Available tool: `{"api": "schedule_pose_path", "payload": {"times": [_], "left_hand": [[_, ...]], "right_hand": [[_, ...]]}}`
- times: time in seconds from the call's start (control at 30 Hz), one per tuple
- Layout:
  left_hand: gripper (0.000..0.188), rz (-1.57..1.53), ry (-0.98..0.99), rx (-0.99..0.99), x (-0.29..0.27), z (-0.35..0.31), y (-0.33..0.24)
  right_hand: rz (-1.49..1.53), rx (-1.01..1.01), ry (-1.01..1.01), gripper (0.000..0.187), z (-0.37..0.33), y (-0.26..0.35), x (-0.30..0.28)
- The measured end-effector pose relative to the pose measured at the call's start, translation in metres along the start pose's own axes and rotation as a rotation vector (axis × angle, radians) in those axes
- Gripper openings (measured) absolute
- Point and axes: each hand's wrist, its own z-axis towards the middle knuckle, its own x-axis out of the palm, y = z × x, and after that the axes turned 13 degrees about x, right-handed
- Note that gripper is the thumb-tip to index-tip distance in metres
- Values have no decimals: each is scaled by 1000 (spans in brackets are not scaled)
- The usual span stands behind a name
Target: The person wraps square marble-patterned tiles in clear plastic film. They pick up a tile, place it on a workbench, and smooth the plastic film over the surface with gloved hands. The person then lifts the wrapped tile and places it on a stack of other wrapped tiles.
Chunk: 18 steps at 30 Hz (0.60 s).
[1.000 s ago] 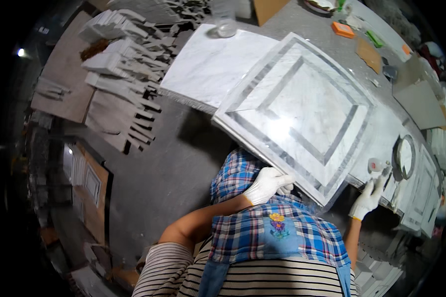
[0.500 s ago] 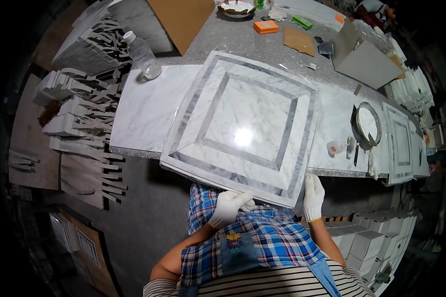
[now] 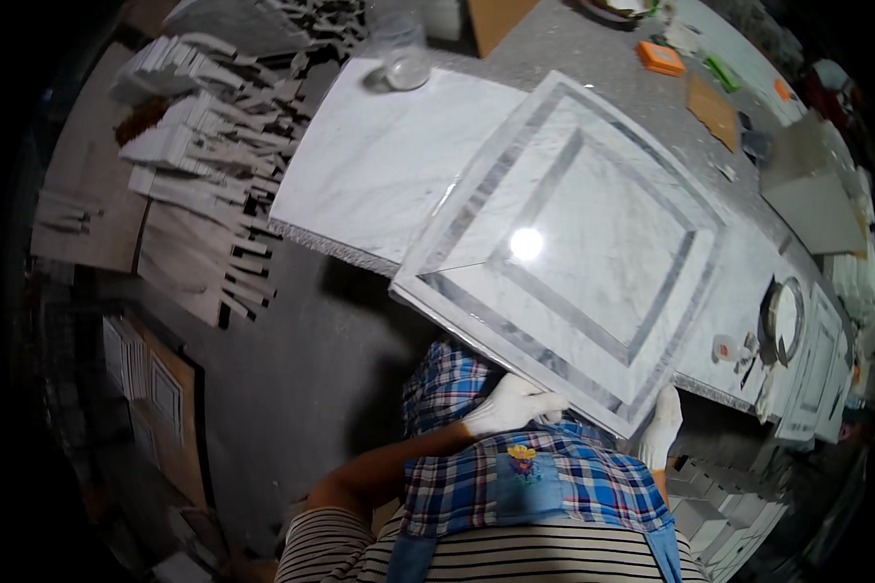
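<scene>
A square marble panel (image 3: 593, 243) with grey inlaid border bands lies in front of me, its near edge jutting past the worktable. Clear film with a bright glare covers its face. My left hand (image 3: 510, 403), in a white knit glove, is at the middle of the near edge, fingers curled together; what they pinch is hidden. My right hand (image 3: 661, 428), gloved too, rests against the panel's near right corner with its fingers stretched along the side.
On the worktable (image 3: 345, 209) stand a clear plastic bottle (image 3: 403, 63) at left and a round white dish (image 3: 786, 316) at right. An orange box (image 3: 660, 58) sits at the back. Stone strips (image 3: 199, 243) are stacked at left; white boxes (image 3: 700, 525) stand below right.
My view has turned, so the table and panel appear slanted and shifted right. Both hands remain at the panel's near edge, and the panel seems unmoved on the table.
</scene>
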Motion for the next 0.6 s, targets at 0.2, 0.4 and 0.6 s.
{"api": "schedule_pose_path", "payload": {"times": [0.2, 0.4, 0.6], "left_hand": [[28, 173, 183, 67, -18, 9, -1], [53, 211, 331, 15, -34, 22, 18], [76, -7, 595, 35, -39, 31, 57]], "right_hand": [[144, 166, -34, 40, -6, 8, 3], [251, 299, -76, 45, -4, 7, -2], [245, 335, -68, 45, -4, 6, -16]]}}
